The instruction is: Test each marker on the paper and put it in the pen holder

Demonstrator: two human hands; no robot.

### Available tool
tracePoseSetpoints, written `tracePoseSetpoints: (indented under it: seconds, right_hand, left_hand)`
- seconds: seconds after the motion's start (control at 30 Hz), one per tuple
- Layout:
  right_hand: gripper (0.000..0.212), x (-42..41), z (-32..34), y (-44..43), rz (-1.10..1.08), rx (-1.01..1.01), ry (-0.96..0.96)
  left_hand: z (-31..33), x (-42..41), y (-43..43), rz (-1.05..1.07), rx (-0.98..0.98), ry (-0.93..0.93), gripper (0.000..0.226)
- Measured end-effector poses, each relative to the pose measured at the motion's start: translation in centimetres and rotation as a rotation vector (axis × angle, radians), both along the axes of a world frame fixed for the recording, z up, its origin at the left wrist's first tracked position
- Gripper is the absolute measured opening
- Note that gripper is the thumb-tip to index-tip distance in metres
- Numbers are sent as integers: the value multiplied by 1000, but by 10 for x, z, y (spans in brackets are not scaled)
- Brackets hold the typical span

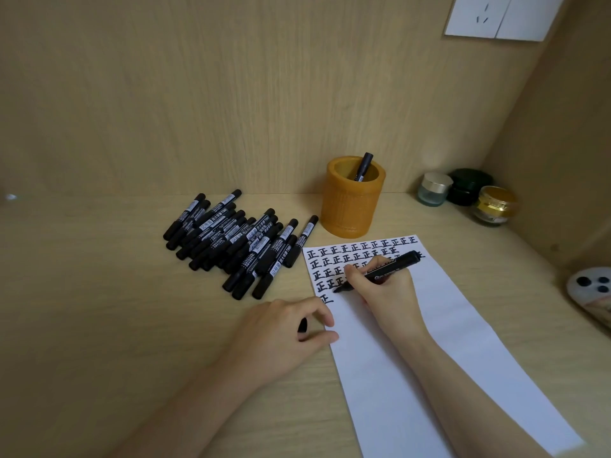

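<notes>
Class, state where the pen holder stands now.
In the head view, the pen holder stands right of centre near the back wall, between the marker pile and the jars.

Black markers [231, 241], an amber-orange pen holder [350, 203], white paper [463, 358] bearing black characters.

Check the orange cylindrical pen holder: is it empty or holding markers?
Not empty: one black marker leans inside the orange cylindrical pen holder, its end sticking above the rim.

Single head-worn view, wide angle, looking forward and down onto the table [99, 292], close in, facing the wooden back wall [231, 94] with its corner at right.
</notes>
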State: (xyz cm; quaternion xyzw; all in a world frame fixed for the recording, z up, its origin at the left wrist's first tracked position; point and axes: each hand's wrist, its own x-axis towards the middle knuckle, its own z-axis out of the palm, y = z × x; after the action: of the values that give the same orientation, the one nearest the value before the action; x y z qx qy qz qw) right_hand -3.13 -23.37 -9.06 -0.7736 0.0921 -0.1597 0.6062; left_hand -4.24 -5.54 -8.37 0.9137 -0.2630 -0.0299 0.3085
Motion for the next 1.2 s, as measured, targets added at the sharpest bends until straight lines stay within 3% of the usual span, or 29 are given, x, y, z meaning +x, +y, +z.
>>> tracePoseSetpoints:
  seconds: [1.2]
  right_hand:
    - [27,-1,-1,0,-47,-70,-5]
  left_hand:
    - [-6,3,1,12,-23,-10,21]
